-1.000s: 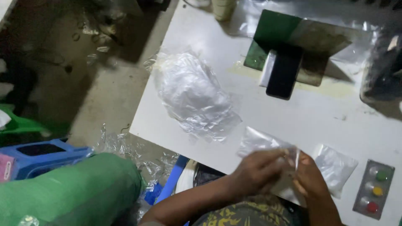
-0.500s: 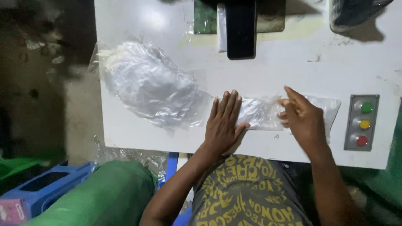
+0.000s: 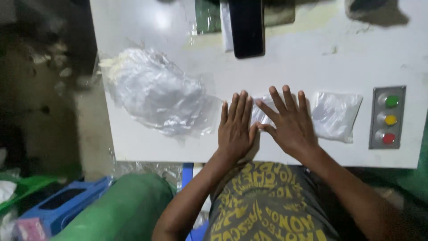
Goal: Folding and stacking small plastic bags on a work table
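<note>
Both hands lie flat on the white table (image 3: 147, 143), fingers straight and slightly spread: the left hand (image 3: 236, 129) and right hand (image 3: 287, 122) press a small clear plastic bag (image 3: 334, 116). The thin film may slide or wrinkle if the palms push unevenly

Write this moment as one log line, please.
left hand: flat on small clear bag | right hand: flat on same bag | bag pile: left

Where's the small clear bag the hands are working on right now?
In the head view, the small clear bag lies flat on the white table, under the right hand, its free end near the button panel.
</note>
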